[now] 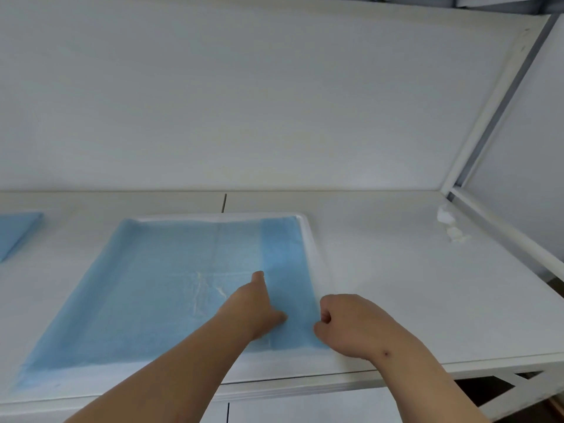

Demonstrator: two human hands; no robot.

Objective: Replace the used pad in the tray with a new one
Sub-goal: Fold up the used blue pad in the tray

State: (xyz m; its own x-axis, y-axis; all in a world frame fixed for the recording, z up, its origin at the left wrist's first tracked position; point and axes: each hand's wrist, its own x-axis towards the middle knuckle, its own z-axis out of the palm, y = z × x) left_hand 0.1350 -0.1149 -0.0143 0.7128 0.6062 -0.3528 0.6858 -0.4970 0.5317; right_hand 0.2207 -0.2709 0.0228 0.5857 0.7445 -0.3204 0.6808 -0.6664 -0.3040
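Note:
A blue pad (158, 288) lies spread flat in a shallow white tray (308, 236) on the white table. My left hand (253, 303) rests on the pad near its right side, fingers stretched forward and pressing the sheet down. My right hand (345, 322) sits at the pad's right edge by the tray rim, its fingers curled; it seems to pinch that edge, though the contact is partly hidden. A darker blue strip runs along the pad's right side.
Another blue pad (15, 233) lies at the table's far left, cut off by the frame. Crumpled white paper (450, 224) sits at the back right near a white frame post (488, 123). The table's front edge (396, 377) runs just below my wrists.

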